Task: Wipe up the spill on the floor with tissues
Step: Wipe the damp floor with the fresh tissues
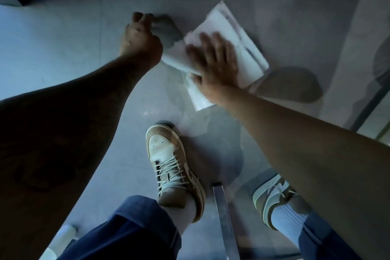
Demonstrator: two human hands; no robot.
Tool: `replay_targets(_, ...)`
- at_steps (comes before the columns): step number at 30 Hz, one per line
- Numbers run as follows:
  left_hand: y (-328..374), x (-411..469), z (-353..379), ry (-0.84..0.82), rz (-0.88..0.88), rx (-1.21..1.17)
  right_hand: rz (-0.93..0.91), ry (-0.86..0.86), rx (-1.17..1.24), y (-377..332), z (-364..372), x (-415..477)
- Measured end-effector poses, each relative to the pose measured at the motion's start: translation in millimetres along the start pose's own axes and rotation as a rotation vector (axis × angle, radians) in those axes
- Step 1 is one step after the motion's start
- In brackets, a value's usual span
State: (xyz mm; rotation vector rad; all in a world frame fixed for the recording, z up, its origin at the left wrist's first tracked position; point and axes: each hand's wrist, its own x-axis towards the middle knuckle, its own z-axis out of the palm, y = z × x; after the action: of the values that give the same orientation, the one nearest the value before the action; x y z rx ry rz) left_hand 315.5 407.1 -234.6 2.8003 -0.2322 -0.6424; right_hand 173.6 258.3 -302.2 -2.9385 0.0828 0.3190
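White tissues [232,27], several sheets layered in a loose stack, lie flat on the grey tiled floor [63,44] directly under the right hand [213,65]. That hand presses down on them with its palm flat and its fingers straight and slightly spread, clamped on nothing. The stack reaches past its fingertips and out beyond its little-finger side, and one sheet pokes out below the wrist. Just off the thumb side of this hand, the left edge of the tissues meets the left hand [141,34], which sits on the floor with its fingers curled under. Whether those fingers pinch the tissue edge or hold nothing cannot be told, since the hand is in deep shade and its own shadow falls beside it. On the wrist side of the right hand, nearer the person, a wet-looking sheen [190,124] lies on the tile, touching the lowest sheet. Further back along the same line stands a tan and white shoe [173,167] with pale laces, its toe at the edge of the sheen. A second shoe [272,196] of the same kind shows beneath the right forearm. Both are worn with white socks and rolled blue trousers [135,228]. Between the two shoes a slim metal bar [225,221] runs toward the bottom edge. Under the left forearm, a small white object [65,236] sits blurred on the floor.
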Motion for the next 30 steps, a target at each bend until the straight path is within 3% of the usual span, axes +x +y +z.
replay_targets(3, -4, 0, 1, -0.075, -0.013, 0.056, -0.27, -0.05, -0.012, -46, 15, -23)
replay_targets(5, -5, 2, 1, -0.107, -0.022, 0.081, -0.465, -0.082, -0.04, -45, 28, -45)
replay_targets(7, -5, 4, -3, -0.134, -0.056, 0.098, -0.543, -0.109, -0.051, -21, 26, -42)
replay_targets(9, -4, 6, -10, -0.169, -0.107, 0.092, -0.393, -0.069, -0.051, 6, 16, -12)
replay_targets(12, 0, 4, -18, -0.221, -0.116, 0.069, -0.015, -0.023, -0.025, 30, -12, 42)
replay_targets(14, 3, 6, -21, -0.204, -0.158, 0.028, 0.055, 0.001, -0.013, 15, -17, 53)
replay_targets(16, 4, 9, -20, -0.188, -0.192, 0.004, -0.069, -0.023, 0.021, -10, -7, 37)
replay_targets(19, 1, 10, -15, -0.239, -0.163, 0.017, -0.428, -0.1, 0.008, -37, 12, -22)
replay_targets(21, -4, 11, -14, -0.27, -0.108, 0.038, -0.502, -0.105, -0.021, -21, 17, -50)
replay_targets(23, -6, 12, -13, -0.283, -0.07, 0.041, -0.389, -0.05, -0.014, 22, 13, -57)
replay_targets(25, -4, 9, -12, -0.285, -0.028, 0.072, -0.11, 0.029, -0.034, 84, 2, -47)
replay_targets(28, -1, 7, -11, -0.286, 0.002, 0.102, 0.372, 0.014, -0.053, 159, -18, -22)
replay_targets(30, -2, 8, -10, -0.296, 0.011, 0.13, 0.495, 0.004, -0.018, 168, -29, -5)
